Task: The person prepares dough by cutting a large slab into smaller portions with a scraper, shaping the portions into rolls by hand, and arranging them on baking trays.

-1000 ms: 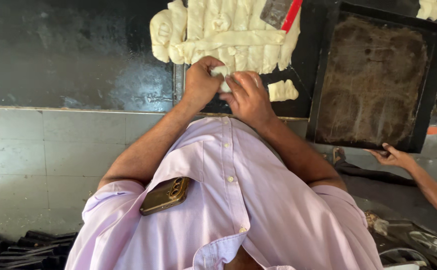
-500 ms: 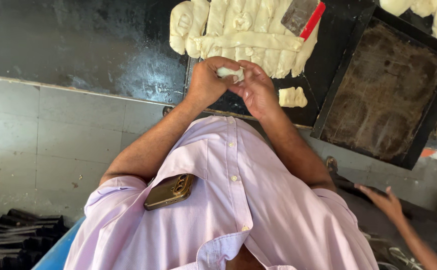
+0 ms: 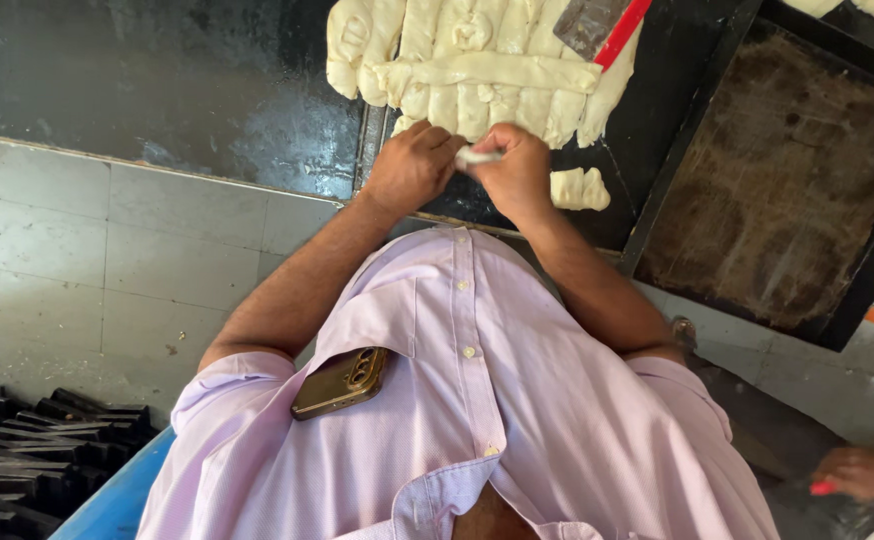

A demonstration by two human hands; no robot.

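Head view: left hand [image 3: 412, 165] and right hand [image 3: 517, 172], both pinched on a small dough piece [image 3: 479, 156] between them, above the dark surface [image 3: 157, 70]. Beyond: scored dough slab [image 3: 457, 70], red-handled scraper [image 3: 602, 22], empty black tray [image 3: 787, 170].

Both forearms reach far, converging. The left hand [image 3: 412, 165] and right hand [image 3: 517, 170] meet knuckle to knuckle, fingers curled closed.

floor: grey tiles [image 3: 107, 260] (dusty) | worktop: dark, glossy [image 3: 157, 80] | light: bright daylight | corner: black grate [image 3: 27, 450]
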